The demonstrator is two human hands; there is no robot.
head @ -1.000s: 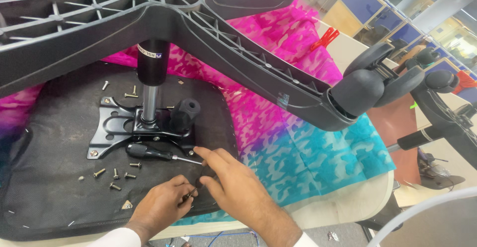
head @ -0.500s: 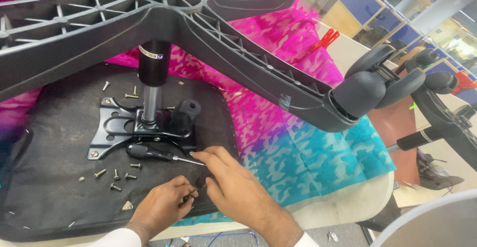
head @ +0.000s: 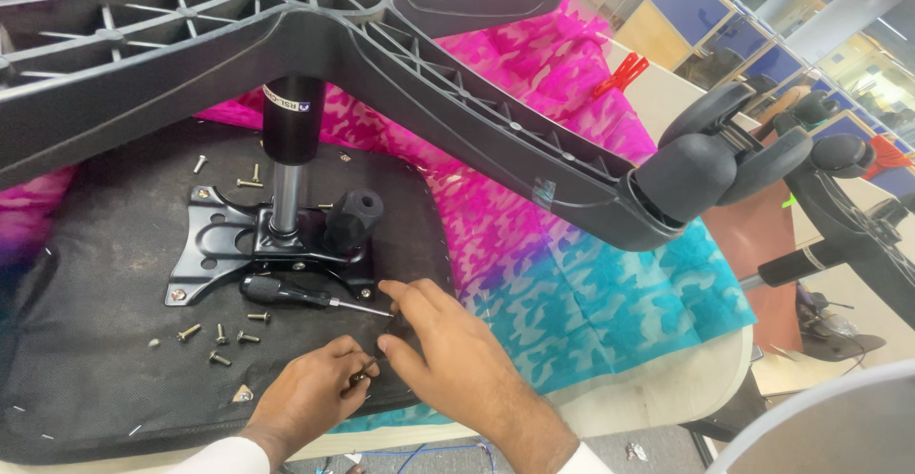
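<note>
Head view: hands pinch a screw beside screwdriver.

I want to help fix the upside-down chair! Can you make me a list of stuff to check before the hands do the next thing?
1. Left hand has a screw pinched in its fingers: ok, a small dark piece shows at the fingertips.
2. Right hand is free to help: ok, it holds nothing and touches the left fingers.
3. Screwdriver is close by: ok, it lies on the black seat bottom just above the hands.
4. Spare screws are within reach: ok, several lie loose left of the hands.
5. Metal plate is fully screwed down: cannot tell.
6. Chair base is steady overhead: cannot tell.
</note>
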